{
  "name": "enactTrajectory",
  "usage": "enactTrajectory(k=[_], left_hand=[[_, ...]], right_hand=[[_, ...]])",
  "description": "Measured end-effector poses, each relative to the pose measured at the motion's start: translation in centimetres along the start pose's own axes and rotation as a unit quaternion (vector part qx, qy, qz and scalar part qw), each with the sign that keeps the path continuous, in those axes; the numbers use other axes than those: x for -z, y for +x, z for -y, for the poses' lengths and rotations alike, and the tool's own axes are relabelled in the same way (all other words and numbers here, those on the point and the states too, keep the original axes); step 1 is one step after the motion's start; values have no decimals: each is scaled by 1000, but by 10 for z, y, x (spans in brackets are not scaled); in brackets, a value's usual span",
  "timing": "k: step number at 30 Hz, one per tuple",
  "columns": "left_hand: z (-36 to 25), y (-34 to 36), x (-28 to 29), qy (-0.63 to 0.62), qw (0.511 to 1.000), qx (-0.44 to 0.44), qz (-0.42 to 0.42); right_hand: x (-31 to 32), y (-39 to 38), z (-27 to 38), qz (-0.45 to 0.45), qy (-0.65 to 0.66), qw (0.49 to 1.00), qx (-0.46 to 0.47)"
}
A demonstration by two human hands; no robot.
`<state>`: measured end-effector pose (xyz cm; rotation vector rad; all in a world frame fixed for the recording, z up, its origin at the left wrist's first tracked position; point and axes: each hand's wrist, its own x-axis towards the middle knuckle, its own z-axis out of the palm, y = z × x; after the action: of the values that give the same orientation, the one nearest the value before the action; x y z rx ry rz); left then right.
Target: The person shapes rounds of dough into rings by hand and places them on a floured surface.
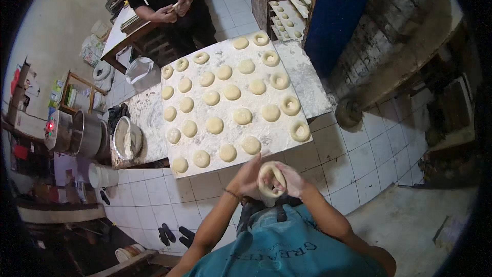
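Observation:
In front of my body, near the board's front edge, I hold a pale dough ring (262, 187). My right hand (292, 178) grips its right side, and fingers show through the hole. My left hand (247, 177) is curved against the ring's left side, its fingertips partly hidden. Just beyond lies a floured white board (205, 146) with rows of dough pieces. Flat round dough pieces (251, 144) fill most of it. Shaped dough rings (300, 131) line the right edge, and several more lie at the far left corner.
The board rests on a floury table (146, 110). A metal bowl (127, 138) with flour stands left of it, near a white-lined bin (143, 73). Across the table, a person in black (169, 10) works a small dough piece by hand. A tray rack (287, 18) stands at the back right.

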<state>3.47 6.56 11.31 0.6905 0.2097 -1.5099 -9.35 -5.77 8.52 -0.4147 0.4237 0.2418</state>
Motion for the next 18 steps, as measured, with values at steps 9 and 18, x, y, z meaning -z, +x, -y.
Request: enactTrajectory(k=[9, 18], left_hand=[[-18, 118, 23, 490, 779, -294, -257], [14, 96, -7, 868, 317, -278, -264]], right_hand=[[56, 58, 94, -180, -496, 796, 296], [35, 143, 163, -72, -807, 516, 277]])
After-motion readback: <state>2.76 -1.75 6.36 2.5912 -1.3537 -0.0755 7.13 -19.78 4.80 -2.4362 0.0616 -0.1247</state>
